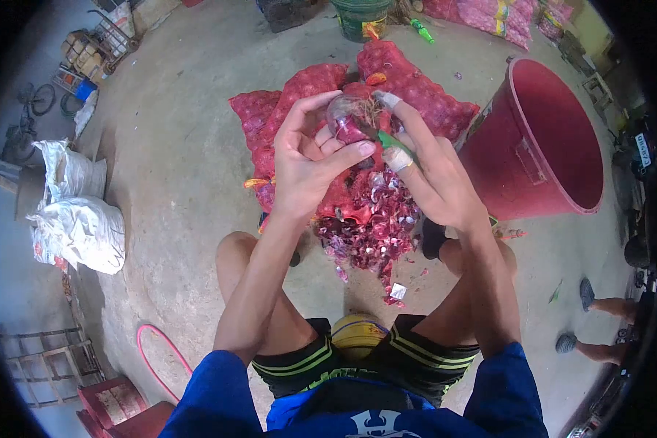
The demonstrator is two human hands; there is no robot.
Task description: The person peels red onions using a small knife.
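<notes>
Purple onion (352,130) sits in the half-curled left hand (304,155), likely steadied against the knife (389,141) the part-closed right hand (436,162) grips at four o'clock.

On the left, two white sacks (84,230) are standing close together on the concrete floor (175,212), while farther back a hand truck (117,45) is standing beside a brown pile (82,57), with a bicycle (29,102) near it. Toward the bottom left, a pink hose (140,347) is curving across the floor. At the top, a green bucket (354,25) is sitting near a bright green object (421,31), and another person's feet (587,293) are showing at right.
</notes>
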